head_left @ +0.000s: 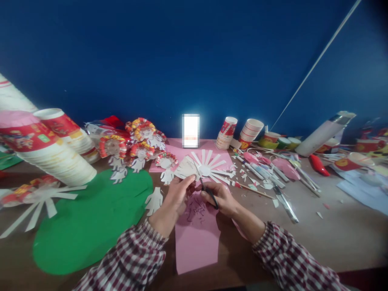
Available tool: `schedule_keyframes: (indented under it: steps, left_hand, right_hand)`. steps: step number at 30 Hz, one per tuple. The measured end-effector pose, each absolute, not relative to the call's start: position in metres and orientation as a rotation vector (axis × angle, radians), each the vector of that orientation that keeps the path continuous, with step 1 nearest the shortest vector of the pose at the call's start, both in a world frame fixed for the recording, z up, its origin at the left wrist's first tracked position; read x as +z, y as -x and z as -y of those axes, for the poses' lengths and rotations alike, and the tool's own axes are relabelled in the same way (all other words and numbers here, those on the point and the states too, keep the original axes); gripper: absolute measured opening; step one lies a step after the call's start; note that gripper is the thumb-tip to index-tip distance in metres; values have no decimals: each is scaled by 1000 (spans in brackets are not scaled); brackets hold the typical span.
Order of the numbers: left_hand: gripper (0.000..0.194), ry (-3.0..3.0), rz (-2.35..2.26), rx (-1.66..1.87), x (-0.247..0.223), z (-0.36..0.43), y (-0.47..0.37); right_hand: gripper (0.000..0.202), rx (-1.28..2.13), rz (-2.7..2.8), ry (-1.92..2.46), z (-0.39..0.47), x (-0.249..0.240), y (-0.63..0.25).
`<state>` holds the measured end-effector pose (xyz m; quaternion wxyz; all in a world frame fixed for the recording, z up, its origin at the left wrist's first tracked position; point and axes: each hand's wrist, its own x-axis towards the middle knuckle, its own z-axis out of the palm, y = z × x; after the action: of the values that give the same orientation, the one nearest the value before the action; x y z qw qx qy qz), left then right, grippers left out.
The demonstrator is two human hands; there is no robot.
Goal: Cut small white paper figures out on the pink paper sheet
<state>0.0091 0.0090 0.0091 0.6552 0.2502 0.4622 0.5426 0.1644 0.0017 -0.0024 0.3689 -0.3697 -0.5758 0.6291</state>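
My left hand (181, 189) pinches a piece of white paper (185, 167) with its thumb on top. Closed around black-handled scissors (211, 194), my right hand (222, 197) is just to the right of it, the blades pointing at the paper. Behind the hands lies a white cut-paper piece with radiating strips (207, 167), on a pink sheet (178, 145). Beneath my hands is another pink sheet (197, 250) with dark scribbled marks. A white paper figure (155, 201) rests left of my left wrist.
A large green paper shape (100, 226) covers the left side. Stacked paper cups (60, 161) lean at far left; more cup stacks (251, 131) stand at the back. Paper scraps, markers (254, 170) and a utility knife (286, 204) are strewn to the right. Decorated paper figures (141, 155) sit back left.
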Motion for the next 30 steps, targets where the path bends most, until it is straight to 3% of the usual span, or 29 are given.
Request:
schedule_keyframes:
  steps: [30]
  left_hand:
    - [33, -501, -1128, 1208, 21, -4, -16]
  right_hand:
    - [47, 1648, 1442, 892, -1, -10, -165]
